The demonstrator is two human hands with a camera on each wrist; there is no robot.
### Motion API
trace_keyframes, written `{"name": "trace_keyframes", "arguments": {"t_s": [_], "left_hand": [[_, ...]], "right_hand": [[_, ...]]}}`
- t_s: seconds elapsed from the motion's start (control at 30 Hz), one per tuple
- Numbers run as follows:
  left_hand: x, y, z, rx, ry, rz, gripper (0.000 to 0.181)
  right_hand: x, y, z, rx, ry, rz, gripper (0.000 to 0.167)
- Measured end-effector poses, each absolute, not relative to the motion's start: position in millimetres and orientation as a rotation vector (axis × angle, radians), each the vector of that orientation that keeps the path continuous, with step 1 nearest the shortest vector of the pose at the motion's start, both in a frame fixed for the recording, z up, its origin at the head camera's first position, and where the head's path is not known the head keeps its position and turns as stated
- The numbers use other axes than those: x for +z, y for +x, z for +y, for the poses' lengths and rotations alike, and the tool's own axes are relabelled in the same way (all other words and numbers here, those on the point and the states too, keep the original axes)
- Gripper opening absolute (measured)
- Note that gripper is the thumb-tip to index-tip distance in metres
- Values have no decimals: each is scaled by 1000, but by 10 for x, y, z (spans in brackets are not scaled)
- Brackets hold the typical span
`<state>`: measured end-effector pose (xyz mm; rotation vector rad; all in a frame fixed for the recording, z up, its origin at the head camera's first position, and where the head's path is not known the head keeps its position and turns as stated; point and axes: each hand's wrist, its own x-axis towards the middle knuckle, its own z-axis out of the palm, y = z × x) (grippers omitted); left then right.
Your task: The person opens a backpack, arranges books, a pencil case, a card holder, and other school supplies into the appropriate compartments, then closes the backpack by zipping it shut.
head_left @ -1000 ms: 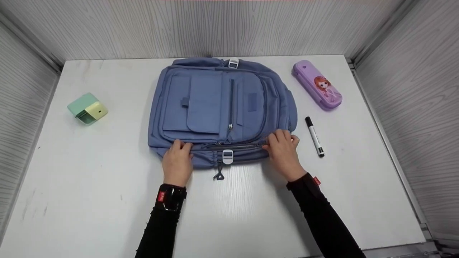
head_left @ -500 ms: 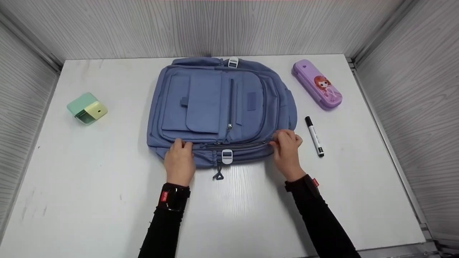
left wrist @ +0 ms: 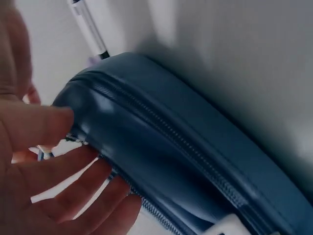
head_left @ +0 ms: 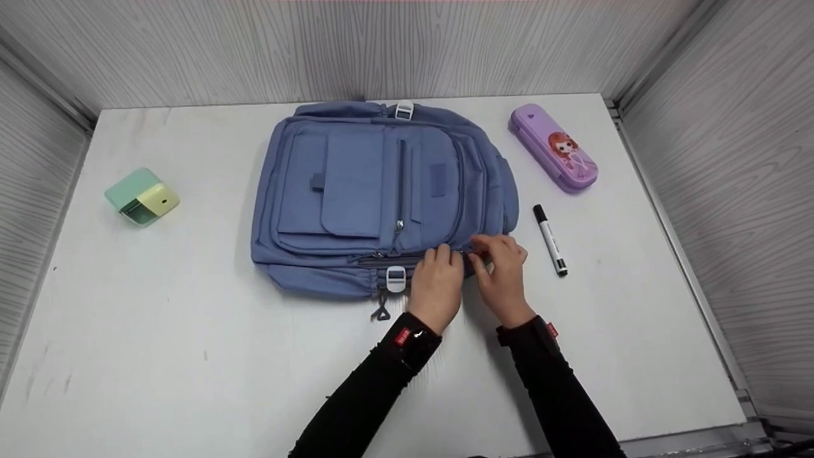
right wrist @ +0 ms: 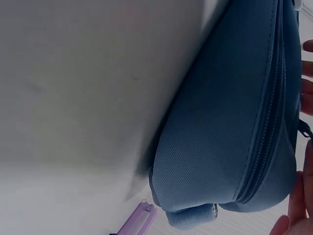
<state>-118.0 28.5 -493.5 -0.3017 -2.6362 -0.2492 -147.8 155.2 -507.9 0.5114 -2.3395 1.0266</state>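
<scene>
Near five o'clock on the blue fabric backpack (head_left: 356,184), the dark zip (head_left: 400,261) is seemingly being worked; left hand (head_left: 437,283): fingers parted; right hand (head_left: 503,277): grip unclear; pinching seems needed next.

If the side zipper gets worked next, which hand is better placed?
Probably the right hand: it is closest to the zipper pull. The left hand sits farther from it, touching the backpack.
</scene>
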Motion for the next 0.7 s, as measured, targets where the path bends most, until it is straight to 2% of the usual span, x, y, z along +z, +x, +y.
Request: {"name": "trace_keyframes", "arguments": {"t_s": [0.23,0.43,0.7], "left_hand": [[-5014,-1297,341,-218,-174,-2612,13],[-5034,-1286,302,-159,-244,-2591,5],[-4998,-1174,164,-174,-386,-2602,4]], "right_hand": [[-5088,-1444,1573,1021,518,-2332,29],[-5083,-1473,1601,981,511,-2291,25],[-5052,-1557,1681,964,483,-2263,23]]}}
